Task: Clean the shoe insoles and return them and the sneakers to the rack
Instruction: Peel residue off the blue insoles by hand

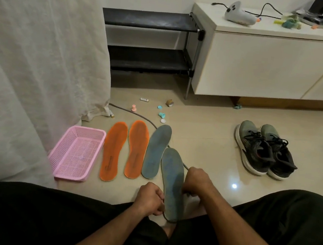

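Note:
A blue-grey insole (pixel 172 179) is held tilted above the floor in front of me. My left hand (pixel 150 198) grips its heel end from the left and my right hand (pixel 196 182) clasps its right edge. A second blue-grey insole (pixel 157 151) lies flat on the tiles, with two orange insoles (pixel 113 151) (pixel 136 149) to its left. A pair of grey and black sneakers (pixel 264 150) stands on the floor at the right. The black two-shelf rack (pixel 150 40) stands at the back with nothing on its shelves.
A pink plastic basket (pixel 76 153) sits left of the insoles, beside a white curtain (pixel 38 61). Small caps and bits (pixel 162 114) and a grey cable (pixel 137 115) lie on the tiles. A white cabinet (pixel 261 62) stands right of the rack. My legs fill the foreground.

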